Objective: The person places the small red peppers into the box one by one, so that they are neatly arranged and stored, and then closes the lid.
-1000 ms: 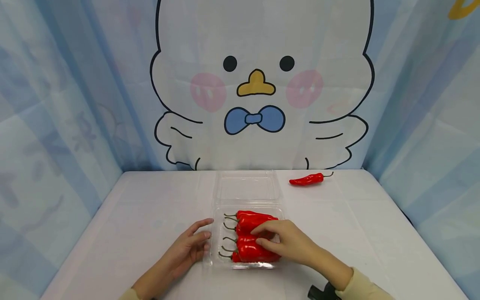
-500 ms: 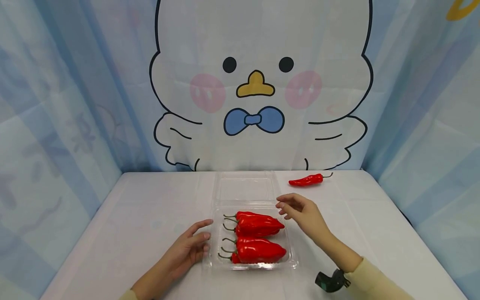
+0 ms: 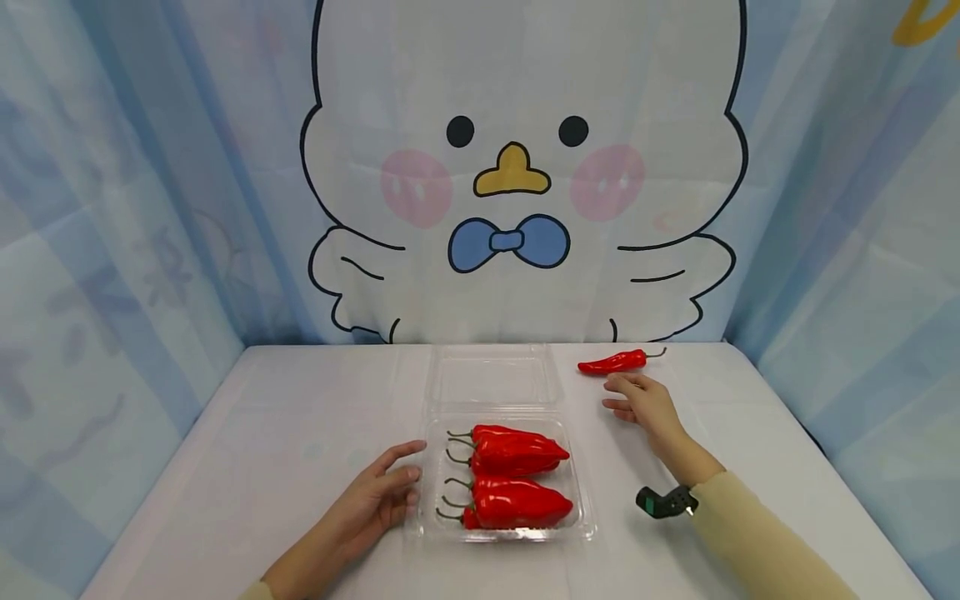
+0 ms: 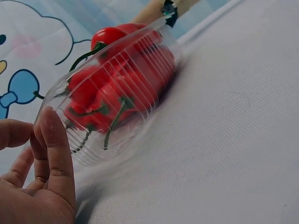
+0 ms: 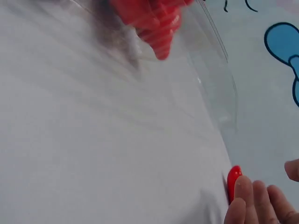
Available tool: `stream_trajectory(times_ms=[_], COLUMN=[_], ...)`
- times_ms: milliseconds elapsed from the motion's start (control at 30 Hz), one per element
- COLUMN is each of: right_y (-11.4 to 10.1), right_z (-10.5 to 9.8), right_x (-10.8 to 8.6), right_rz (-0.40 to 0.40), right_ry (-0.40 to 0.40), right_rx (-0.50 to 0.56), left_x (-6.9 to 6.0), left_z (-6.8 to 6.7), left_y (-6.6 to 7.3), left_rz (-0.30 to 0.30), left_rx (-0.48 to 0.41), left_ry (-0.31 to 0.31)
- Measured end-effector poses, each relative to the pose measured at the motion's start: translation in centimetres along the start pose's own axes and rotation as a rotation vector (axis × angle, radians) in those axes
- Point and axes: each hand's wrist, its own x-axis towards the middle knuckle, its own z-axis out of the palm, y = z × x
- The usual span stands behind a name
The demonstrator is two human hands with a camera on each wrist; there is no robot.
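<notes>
A clear plastic clamshell box [image 3: 583, 492] sits unlatched on the white table, its lid [image 3: 495, 375] laid back. Several red peppers [image 3: 517, 502] with green stems lie inside, stems to the left. My left hand [image 3: 367, 504] is at the box's left side; in the left wrist view its fingertips [image 4: 52, 126] are against or very near the rim. One more red pepper [image 3: 613, 363] lies by itself near the table's back edge. Just in front of it hovers my right hand [image 3: 651, 408], fingers loosely bent and holding nothing. Its fingers partly cover that pepper in the right wrist view.
White cloth covers the table [image 3: 300, 425]. Behind it hangs a curtain [image 3: 517, 292] with a cartoon bird, and blue curtains stand at both sides. A dark wrist device [image 3: 666, 502] is on the right forearm.
My right hand has gone from the peppers in the box, up and to the right, to the lone pepper at the back. The left hand and box have stayed put.
</notes>
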Motion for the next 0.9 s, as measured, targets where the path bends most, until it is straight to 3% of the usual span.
stream_trajectory(times_ms=[300,667,900], right_y=[0.0,0.2,0.1], right_z=[-1.4,-3.2,-3.5], right_x=[2.7,6.3,7.7], right_rz=[0.221,0.358,0.376], right_ry=[0.020,0.196,0.251], right_rx=[0.146,0.180,0.141], left_x=[0.0,-0.1,0.1], left_z=[-0.1,-0.3,-0.4], left_y=[0.1,0.0,-0.1], left_rz=[-0.001,0.000,0.004], left_rx=[0.019,0.023,0.021], left_ry=[0.007,0.008,-0.003])
